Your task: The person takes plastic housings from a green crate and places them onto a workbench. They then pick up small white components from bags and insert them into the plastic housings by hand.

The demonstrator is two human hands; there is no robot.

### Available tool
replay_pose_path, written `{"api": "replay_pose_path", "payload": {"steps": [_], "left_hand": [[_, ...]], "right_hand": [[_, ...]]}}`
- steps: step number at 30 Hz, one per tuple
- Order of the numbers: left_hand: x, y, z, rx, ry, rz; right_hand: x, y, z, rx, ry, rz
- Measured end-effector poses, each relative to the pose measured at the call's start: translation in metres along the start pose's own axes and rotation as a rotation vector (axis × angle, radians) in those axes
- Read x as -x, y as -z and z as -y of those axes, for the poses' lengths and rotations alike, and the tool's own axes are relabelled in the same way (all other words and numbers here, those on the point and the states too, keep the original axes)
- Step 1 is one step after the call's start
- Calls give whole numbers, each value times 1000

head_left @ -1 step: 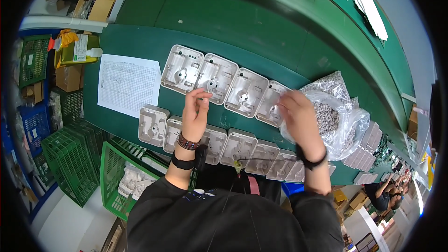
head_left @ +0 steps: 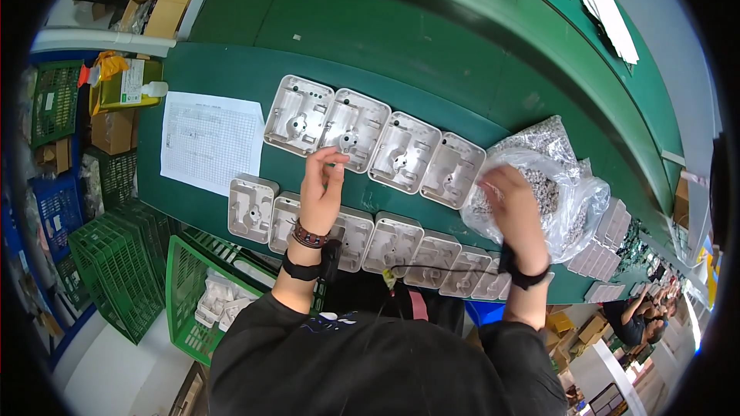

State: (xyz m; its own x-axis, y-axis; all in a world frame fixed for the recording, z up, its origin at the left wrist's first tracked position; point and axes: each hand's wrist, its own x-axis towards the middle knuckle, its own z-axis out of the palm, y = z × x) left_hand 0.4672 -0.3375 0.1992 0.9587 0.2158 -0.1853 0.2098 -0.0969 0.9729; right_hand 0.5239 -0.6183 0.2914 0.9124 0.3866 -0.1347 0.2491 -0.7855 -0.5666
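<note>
Four pale grey metal housings [head_left: 362, 119], open side up, stand in a slanting row on the green table; round black dots show in some of them. My left hand [head_left: 320, 196], fingers half curled and thumb a little apart, hovers at the near edge of the second housing [head_left: 356, 118]; I see nothing in it. Over the near left edge of a clear plastic bag [head_left: 586, 200] of small grey parts [head_left: 544, 191] is my right hand [head_left: 515, 204], its bent fingers apart. Beside it lies the fourth housing [head_left: 455, 166], uncovered. Nothing shows between the right fingers.
A nearer row of similar housings [head_left: 393, 243] runs along the table's front edge. A printed grid sheet [head_left: 212, 139] lies at the left. Green crates [head_left: 185, 293] stand below left, one with pale parts inside. More grey pieces [head_left: 597, 258] lie right of the bag.
My right hand has moved right, from over the fourth housing to the edge of the bag, leaving that housing in full view. The left hand has barely moved.
</note>
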Motion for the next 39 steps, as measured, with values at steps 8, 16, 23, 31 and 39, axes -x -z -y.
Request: {"api": "replay_pose_path", "payload": {"steps": [8, 16, 23, 31, 39], "left_hand": [[9, -13, -18, -1, -17, 144], [40, -30, -45, -190, -91, 311], [64, -52, -77, -277, -201, 431], [76, -46, -85, -334, -340, 498], [90, -36, -80, -362, -295, 505]], "right_hand": [[103, -46, -190, 345, -360, -282], [101, -20, -157, 398, -322, -608], [108, -23, -165, -749, -568, -723], [117, -23, -180, 53, -445, -701], [111, -22, -166, -642, -660, -820]]}}
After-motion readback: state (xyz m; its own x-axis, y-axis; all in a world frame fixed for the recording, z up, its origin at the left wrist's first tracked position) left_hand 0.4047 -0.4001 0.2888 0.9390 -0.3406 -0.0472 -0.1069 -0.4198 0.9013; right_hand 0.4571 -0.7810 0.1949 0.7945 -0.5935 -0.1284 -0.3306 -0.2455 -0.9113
